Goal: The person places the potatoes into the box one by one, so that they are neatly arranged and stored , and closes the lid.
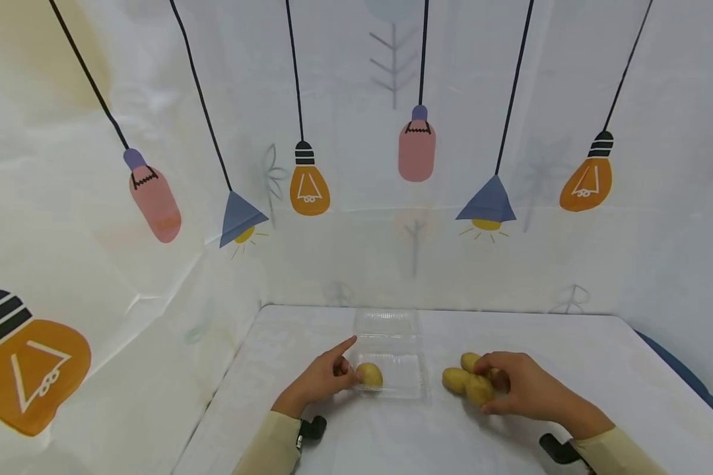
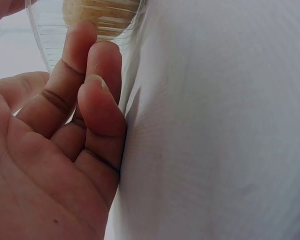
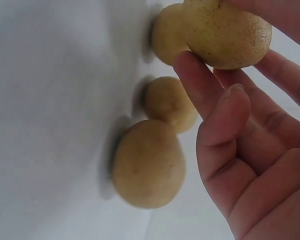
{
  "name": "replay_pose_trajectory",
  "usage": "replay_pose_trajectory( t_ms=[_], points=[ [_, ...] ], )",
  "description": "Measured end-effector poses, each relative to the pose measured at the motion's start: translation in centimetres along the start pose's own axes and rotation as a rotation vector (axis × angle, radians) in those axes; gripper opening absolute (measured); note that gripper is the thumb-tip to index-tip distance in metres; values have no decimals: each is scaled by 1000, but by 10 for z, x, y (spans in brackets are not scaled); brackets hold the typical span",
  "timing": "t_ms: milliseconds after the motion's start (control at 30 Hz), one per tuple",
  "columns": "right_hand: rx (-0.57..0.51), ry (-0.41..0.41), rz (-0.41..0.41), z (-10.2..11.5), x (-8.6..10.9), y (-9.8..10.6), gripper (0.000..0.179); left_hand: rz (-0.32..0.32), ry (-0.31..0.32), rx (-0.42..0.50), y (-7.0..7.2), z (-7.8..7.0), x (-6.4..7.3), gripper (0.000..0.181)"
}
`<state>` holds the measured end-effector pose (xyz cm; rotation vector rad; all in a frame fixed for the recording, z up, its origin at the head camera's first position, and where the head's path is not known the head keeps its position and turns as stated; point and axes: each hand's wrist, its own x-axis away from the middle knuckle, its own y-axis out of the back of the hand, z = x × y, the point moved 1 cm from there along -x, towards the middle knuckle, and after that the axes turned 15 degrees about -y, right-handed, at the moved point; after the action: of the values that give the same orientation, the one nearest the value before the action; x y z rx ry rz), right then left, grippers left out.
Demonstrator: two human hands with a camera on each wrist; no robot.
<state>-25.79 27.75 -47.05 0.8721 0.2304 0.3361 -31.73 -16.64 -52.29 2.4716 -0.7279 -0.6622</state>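
My left hand (image 1: 327, 376) is at the left side of a clear plastic clamshell box (image 1: 403, 376), its thumb and curled fingers at the wall and its index finger stretched toward the hinge. The box lies open, lid backward, with one potato (image 1: 370, 375) inside at the left. The left wrist view has fingertips against the ribbed wall, right beside that potato (image 2: 102, 15). With thumb and fingers, my right hand (image 1: 525, 389) holds another potato (image 3: 227, 35). Three more potatoes lie close by on the table, the nearest one (image 3: 149, 165) plain in the right wrist view.
A white cloth covers the table (image 1: 392, 435). Behind it and on the left hangs a pale curtain (image 1: 356, 257) printed with lamps and bulbs. Something dark blue (image 1: 683, 369) shows past the table's right edge. Each wrist wears a small black device (image 1: 313, 427).
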Motion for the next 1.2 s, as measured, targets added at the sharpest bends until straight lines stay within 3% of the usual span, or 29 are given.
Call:
replay_pose_trajectory(
  t_ms=[267,733,1200],
  points=[
    [-34,10,48,10,-15,2,56,2,-1,26,1,-6,0,86],
    [-13,7,92,40,-33,3,52,4,8,21,0,-3,1,87],
    [117,78,80,68,-62,3,51,-4,-9,26,1,-4,1,87]
  ],
)
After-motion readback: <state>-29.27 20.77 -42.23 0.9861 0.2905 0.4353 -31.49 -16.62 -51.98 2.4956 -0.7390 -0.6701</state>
